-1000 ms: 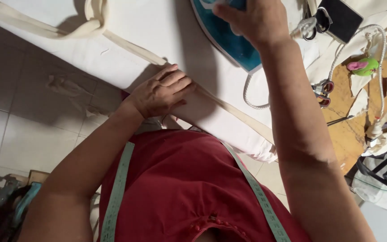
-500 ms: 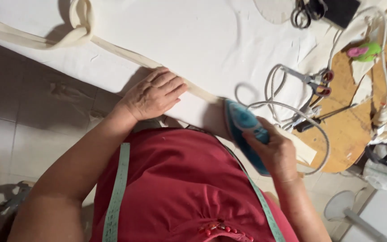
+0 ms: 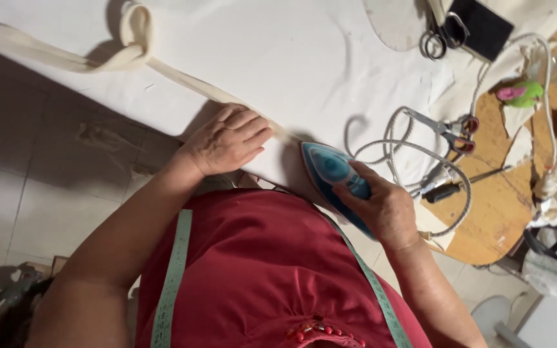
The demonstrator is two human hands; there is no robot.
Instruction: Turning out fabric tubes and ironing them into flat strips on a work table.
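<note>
The right hand (image 3: 385, 209) was seen clenched around the handle of a blue steam iron (image 3: 333, 174), whose pointed nose was aimed toward 10 o'clock. The cream fabric strip (image 3: 182, 80) lay directly ahead of that nose, its long axis running from the iron toward 10 o'clock, up to a loop near the far table edge. The left hand (image 3: 227, 138) was laid flat and unclenched on the strip, fingers extended toward 3 o'clock, just beside the iron's tip; nothing was grasped by it. Of the two, the left hand was nearer the strip's free length.

The work surface was a white-covered table (image 3: 330, 58). At 3 o'clock from the iron, its coiled cord (image 3: 414, 151) and a pair of scissors (image 3: 443, 129) were noted, on a wooden board (image 3: 504, 206). A tiled floor (image 3: 40, 180) was visible at 9 o'clock. A green tape measure (image 3: 174, 277) was draped over the red garment.
</note>
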